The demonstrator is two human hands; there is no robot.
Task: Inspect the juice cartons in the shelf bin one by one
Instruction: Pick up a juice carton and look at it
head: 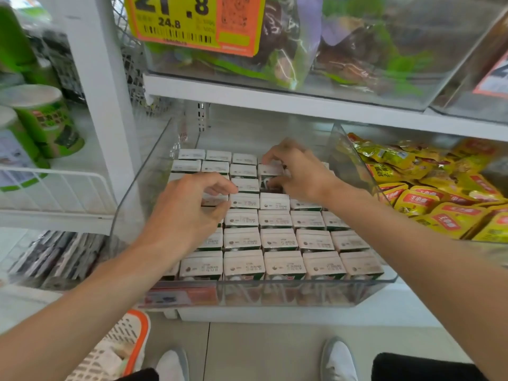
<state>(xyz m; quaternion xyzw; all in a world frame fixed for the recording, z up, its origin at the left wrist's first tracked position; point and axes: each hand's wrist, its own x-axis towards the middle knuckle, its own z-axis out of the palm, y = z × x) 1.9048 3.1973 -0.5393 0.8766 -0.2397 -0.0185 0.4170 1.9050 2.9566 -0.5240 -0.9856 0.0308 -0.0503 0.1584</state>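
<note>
Clear plastic bin (129,204) on the white shelf (275,99), packed with upright juice cartons (277,239) in tight rows, pale tops with small printed codes facing up. Both bare hands inside the bin, over the rear half of the rows. Right hand (301,171) curled around one carton (270,169) in the back rows: fingertips (268,158) on its far edge, thumb just below on the near side, dark gap beside it where the carton sits a little higher than its neighbours. Seems pinched, though actual lift hard to confirm. Left hand (189,204) half closed, fingers (222,188) bent and hovering just above the carton tops near the left side of the bin; thumb close under them, touching or almost touching a carton top, cannot tell which. Nothing clearly held there. To the right of the right fingers, behind the bin wall, yellow snack packets (428,199). Above both hands, yellow price tag (176,20) on the upper bin. Below the left forearm, orange-rimmed basket (118,347) on the floor.
</note>
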